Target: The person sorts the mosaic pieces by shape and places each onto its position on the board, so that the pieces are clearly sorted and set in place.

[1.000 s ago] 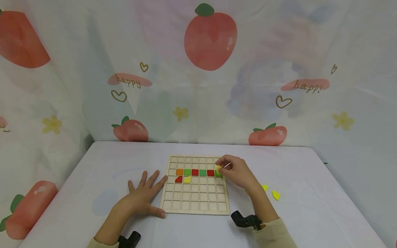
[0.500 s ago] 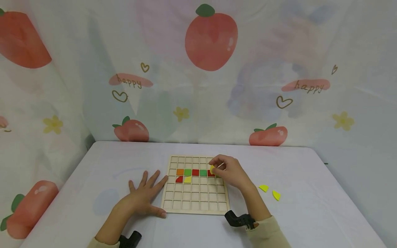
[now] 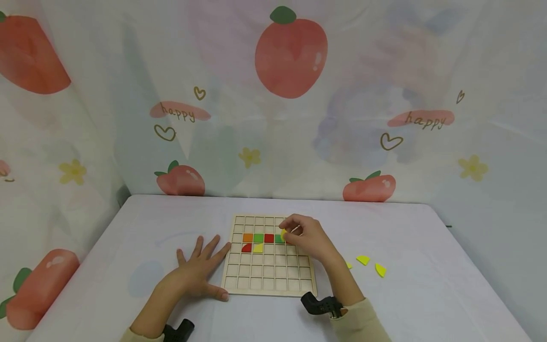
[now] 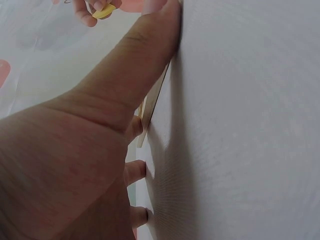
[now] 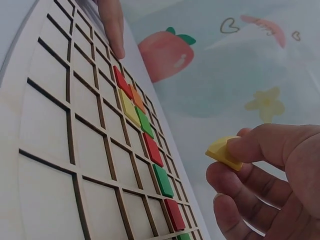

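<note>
A wooden grid board (image 3: 268, 271) lies on the table. My left hand (image 3: 194, 274) rests spread out at its left side, with thumb and little-edge fingertips by the frame. Over the board's upper right, my right hand (image 3: 311, 240) pinches a yellow quarter-circle tile (image 5: 223, 151) between thumb and fingers, above the surface. One row of cells holds an orange square tile (image 3: 248, 237) followed by green and red ones, several of them. In the row below sit a red rounded tile (image 3: 246, 248) and a yellow rounded tile (image 3: 258, 248). The right hand hides part of the upper right cells.
To the board's right lie loose yellow tiles, among them one quarter-circle tile (image 3: 381, 270) and another tile (image 3: 363, 260); a third is partly hidden by the right forearm. The white tablecloth (image 3: 431, 294) meets a printed curtain (image 3: 273, 142) behind.
My right hand has moved left over the board, carrying the yellow tile above the row of coloured squares. Its forearm now uncovers more loose yellow tiles. My left hand stays in place.
</note>
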The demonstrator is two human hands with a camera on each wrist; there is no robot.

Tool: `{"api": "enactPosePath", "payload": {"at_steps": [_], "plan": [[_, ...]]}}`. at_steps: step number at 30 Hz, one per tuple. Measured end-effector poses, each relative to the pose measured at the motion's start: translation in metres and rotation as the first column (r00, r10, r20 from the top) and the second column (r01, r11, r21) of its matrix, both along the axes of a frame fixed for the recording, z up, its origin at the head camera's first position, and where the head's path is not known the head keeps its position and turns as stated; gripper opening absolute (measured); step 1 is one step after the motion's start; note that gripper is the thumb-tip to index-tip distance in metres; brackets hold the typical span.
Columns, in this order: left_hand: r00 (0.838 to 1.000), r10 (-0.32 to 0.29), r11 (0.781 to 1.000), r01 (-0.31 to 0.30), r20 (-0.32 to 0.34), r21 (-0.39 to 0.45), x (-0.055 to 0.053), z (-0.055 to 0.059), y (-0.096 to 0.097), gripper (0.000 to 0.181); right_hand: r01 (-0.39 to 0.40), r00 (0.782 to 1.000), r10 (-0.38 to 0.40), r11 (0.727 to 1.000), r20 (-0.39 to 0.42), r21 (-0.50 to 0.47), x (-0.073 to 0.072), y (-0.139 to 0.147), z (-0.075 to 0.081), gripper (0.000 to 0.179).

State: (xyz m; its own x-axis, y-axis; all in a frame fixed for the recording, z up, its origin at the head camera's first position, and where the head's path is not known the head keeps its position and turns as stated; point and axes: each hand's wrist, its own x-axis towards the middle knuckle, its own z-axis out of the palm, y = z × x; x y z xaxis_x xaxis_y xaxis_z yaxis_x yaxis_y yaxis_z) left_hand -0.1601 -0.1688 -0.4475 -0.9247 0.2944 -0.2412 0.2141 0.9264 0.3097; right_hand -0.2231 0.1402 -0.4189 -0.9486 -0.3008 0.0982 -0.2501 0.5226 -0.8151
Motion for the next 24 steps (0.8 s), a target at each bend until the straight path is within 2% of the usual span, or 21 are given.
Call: {"api": "enactPosePath", "payload": {"at_steps": [12,24], "plan": [[1.0,-0.003,1.0,0.003,-0.005,0.001,-0.001,-0.003,-0.001,0.126,-0.019,1.0,0.02,0.999,-0.02,0.027,0.001,-0.01,-0.008,0.015],[1.0,-0.006,1.0,0.006,0.0,0.007,-0.001,-0.003,-0.001,0.126,-0.006,1.0,0.006,1.0,-0.001,0.03,0.004,-0.015,-0.013,0.013]]}}
